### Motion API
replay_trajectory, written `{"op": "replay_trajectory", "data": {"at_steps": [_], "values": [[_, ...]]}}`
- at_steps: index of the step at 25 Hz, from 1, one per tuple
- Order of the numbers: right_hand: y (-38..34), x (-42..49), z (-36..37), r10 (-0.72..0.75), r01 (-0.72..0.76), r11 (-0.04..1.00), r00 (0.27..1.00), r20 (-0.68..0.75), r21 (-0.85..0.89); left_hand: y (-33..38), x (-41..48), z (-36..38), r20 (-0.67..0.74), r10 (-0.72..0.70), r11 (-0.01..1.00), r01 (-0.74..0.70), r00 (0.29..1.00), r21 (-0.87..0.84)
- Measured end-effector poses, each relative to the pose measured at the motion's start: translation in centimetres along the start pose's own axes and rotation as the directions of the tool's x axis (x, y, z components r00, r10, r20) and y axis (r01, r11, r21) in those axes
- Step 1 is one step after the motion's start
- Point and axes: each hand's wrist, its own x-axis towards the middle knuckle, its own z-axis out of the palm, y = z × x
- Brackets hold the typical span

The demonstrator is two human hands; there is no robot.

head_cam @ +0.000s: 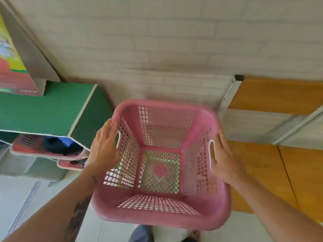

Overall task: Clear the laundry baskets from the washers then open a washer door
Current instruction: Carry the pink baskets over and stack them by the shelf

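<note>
An empty pink plastic laundry basket (158, 213) with mesh walls hangs in mid-air in front of me, its open top facing the camera. My left hand (103, 147) presses flat against its left wall beside the white handle slot. My right hand (225, 158) holds its right wall at the other handle slot. Both hands carry the basket between them. No washer door is recognisable in this view.
A green-topped unit (43, 109) stands at left with a printed box (15, 67) on it; more pink baskets (49, 147) holding dark items sit in its openings. A white brick wall (157, 49) is ahead. Wooden shelves (279, 96) on a white metal frame stand at right.
</note>
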Motion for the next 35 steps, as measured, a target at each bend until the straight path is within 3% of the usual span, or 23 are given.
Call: {"op": "replay_trajectory", "data": {"at_steps": [8,15,22,28,31,35], "values": [[0.4,3.4,20.7,0.147,-0.144,0.989,0.982,0.115,-0.041,-7.7,1.9,20.6,0.255,0.048,0.998,-0.058,0.966,0.032],[-0.3,4.1,25.3,0.201,-0.199,0.98,0.956,0.213,-0.033,-9.0,0.4,24.9,0.409,-0.024,0.999,0.009,0.912,0.038],[-2.0,2.4,16.3,0.252,-0.276,0.958,0.939,0.236,0.074,-4.7,4.4,17.9,0.533,-0.109,0.972,0.203,0.839,-0.119],[-1.3,-6.7,1.6,0.421,-0.438,0.889,0.896,0.139,0.135,7.8,7.2,5.3,0.477,0.261,0.913,-0.054,0.84,-0.405],[0.6,-13.1,-4.3,0.487,-0.491,0.85,0.871,0.072,0.189,16.0,5.7,0.3,0.522,0.396,0.868,-0.122,0.755,-0.482],[5.9,-23.8,-10.6,0.595,-0.559,0.786,0.801,-0.076,0.263,28.3,1.2,-4.1,0.496,0.617,0.768,-0.332,0.611,-0.547]]}}
